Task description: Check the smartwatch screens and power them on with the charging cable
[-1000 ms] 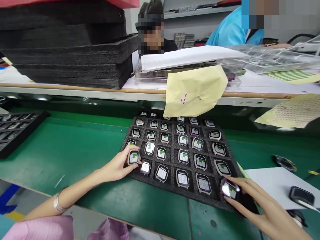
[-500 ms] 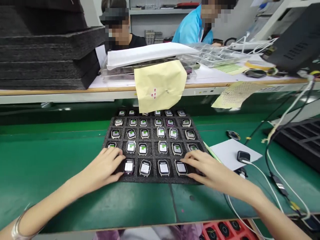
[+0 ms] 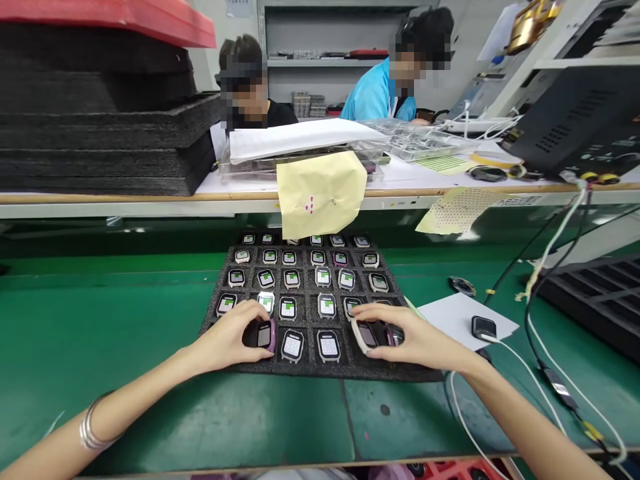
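Both hands work the front row of a black foam tray (image 3: 300,365) of smartwatch bodies. The left hand (image 3: 231,340) curls its fingers and thumb around a purple-edged watch body (image 3: 264,334) at the tray's front left, lifting it on its side so the lit screen faces right. The right hand (image 3: 410,337) closes in the same way on a white-edged watch body (image 3: 364,335) at the front right, tilted up out of its pocket, with a darker one just beside it under the fingers.

Between the two hands, two more watch bodies (image 3: 310,346) lie flat in the front row, screens showing white grids. The rows behind hold many more, most with a green-and-white display, each seated in its own square pocket.

The tray lies on a green conveyor belt (image 3: 125,333), its front edge near the belt's near side; bare green stretches wide to the left and in front. To the right the room is tighter: a white sheet (image 3: 460,313) touches the tray's corner, a small black charger puck (image 3: 484,327) sits on it, and white and black cables (image 3: 540,347) trail across the belt.

Behind the tray, a yellow paper (image 3: 321,193) hangs over the edge of a raised bench, just above the far row. A stack of black foam trays (image 3: 100,133) stands on the bench at left, and two people sit beyond it.
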A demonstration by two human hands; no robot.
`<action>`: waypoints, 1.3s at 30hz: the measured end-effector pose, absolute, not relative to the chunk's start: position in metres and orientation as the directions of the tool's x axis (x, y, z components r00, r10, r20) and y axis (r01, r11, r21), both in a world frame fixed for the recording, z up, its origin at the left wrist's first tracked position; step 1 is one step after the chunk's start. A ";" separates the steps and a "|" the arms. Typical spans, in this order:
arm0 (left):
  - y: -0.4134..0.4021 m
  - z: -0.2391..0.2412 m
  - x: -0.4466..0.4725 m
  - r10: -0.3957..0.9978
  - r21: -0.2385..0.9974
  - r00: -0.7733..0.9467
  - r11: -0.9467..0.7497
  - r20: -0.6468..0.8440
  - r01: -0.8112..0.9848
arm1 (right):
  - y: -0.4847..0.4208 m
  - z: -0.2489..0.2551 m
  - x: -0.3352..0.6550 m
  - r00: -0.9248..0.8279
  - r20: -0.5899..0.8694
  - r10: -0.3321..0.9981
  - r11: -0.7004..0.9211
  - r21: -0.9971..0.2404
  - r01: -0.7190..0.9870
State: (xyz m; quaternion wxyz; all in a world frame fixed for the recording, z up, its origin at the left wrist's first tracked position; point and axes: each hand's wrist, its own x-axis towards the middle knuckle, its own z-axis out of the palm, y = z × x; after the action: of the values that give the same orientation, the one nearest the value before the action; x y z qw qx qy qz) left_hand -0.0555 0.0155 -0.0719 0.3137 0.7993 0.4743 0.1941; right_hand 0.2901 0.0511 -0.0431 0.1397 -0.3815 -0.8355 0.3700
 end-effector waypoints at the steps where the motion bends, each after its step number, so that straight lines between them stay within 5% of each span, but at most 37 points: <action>1: 0.015 -0.068 -0.054 0.895 0.791 0.445 -0.291 0.026 0.538 | 0.052 -0.037 0.288 -0.657 -0.032 0.754 0.360 -0.815 0.453; 4: 0.018 -0.046 -0.040 0.922 0.985 0.383 -0.112 0.054 0.131 | 0.052 -0.013 0.266 -0.639 0.060 0.767 0.174 -0.978 0.117; 7: 0.025 -0.016 -0.021 0.937 0.969 0.303 -0.107 0.173 -0.223 | 0.048 0.013 0.232 -0.551 0.179 0.815 0.143 -0.984 -0.109; 10: 0.029 0.006 -0.009 0.936 0.906 0.197 -0.202 0.290 -0.373 | 0.045 0.027 0.204 -0.381 0.299 0.875 0.263 -0.954 -0.145; 13: 0.029 0.011 -0.007 0.958 0.906 0.189 -0.127 0.218 -0.404 | 0.045 0.027 0.192 -0.280 0.330 0.902 0.314 -0.944 -0.101; 19: 0.033 -0.008 -0.013 0.964 0.873 0.265 0.137 -0.009 -0.467 | 0.050 0.010 0.192 -0.408 0.186 0.894 0.168 -0.982 -0.080; 25: 0.031 -0.018 -0.009 0.940 0.878 0.342 0.170 -0.007 -0.448 | 0.057 0.003 0.192 -0.346 0.245 0.906 0.235 -0.969 -0.072; 39: 0.024 -0.020 0.004 0.948 0.929 0.225 -0.140 0.225 -0.342 | 0.051 0.002 0.191 -0.356 0.284 0.890 0.277 -0.958 -0.072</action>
State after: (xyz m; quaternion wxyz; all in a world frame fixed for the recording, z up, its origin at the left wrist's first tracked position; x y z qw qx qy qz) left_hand 0.0045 0.0237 -0.0195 0.5869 0.5175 0.2927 0.5496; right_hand 0.1914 0.0511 0.0024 0.4706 -0.3170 -0.6457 0.5111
